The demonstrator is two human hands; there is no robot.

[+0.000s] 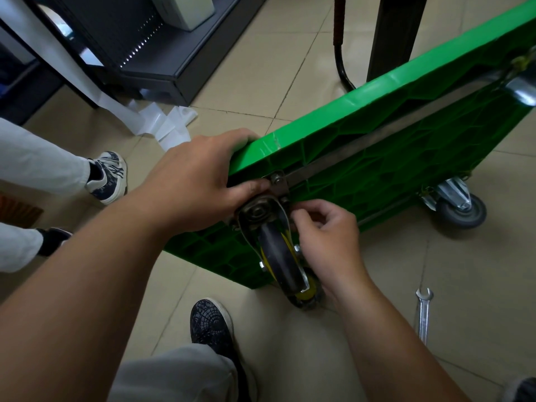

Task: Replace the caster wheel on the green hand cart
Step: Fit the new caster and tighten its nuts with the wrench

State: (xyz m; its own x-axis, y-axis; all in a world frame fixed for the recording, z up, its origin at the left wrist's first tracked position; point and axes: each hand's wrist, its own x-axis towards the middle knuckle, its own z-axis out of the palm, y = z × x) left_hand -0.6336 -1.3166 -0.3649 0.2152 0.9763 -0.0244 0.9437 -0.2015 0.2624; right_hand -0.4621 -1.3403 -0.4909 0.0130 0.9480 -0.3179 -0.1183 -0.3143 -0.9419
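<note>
The green hand cart point(391, 134) stands tipped on its edge on the tiled floor, its ribbed underside facing me. A worn caster wheel point(277, 256) with a dark tyre and yellow hub sits at the near corner on its metal plate. My left hand point(203, 178) grips the cart's corner, fingers over the top edge and thumb by the plate bolt point(277, 179). My right hand point(324, 230) has its fingertips pinched on a fastener at the plate's right side; the fastener itself is hidden. A second caster point(459, 208), grey and shiny, is mounted farther right.
A silver open-end wrench point(424, 314) lies on the tiles to the lower right. My dark shoe point(210, 320) is just below the cart. Another person's legs and shoes point(108, 175) stand left. Dark shelving point(139, 53), crumpled paper point(162, 120) and a table leg point(397, 33) lie beyond.
</note>
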